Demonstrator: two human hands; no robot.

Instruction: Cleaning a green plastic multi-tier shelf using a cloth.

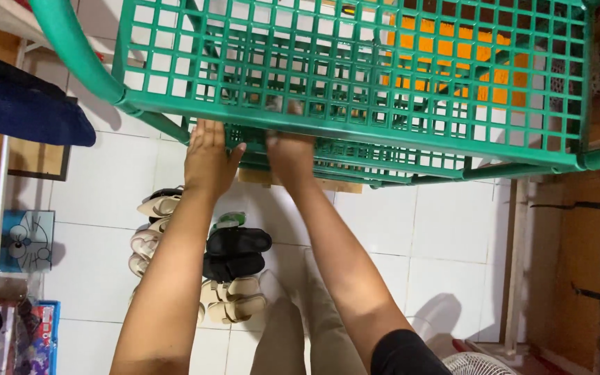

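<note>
A big green plastic grid shelf rack (355,76) fills the top of the frame. The left hand (208,158) and the right hand (290,154) press on the edge of a lower shelf near the middle. Below them, pairs of sandals (234,251) sit on the white tile floor (418,229).

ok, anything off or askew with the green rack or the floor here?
Nothing looks broken or spilled. The green rack sits level, both hands, left hand and right hand, on a lower shelf. Sandals lie in loose rows on the tiles.
</note>
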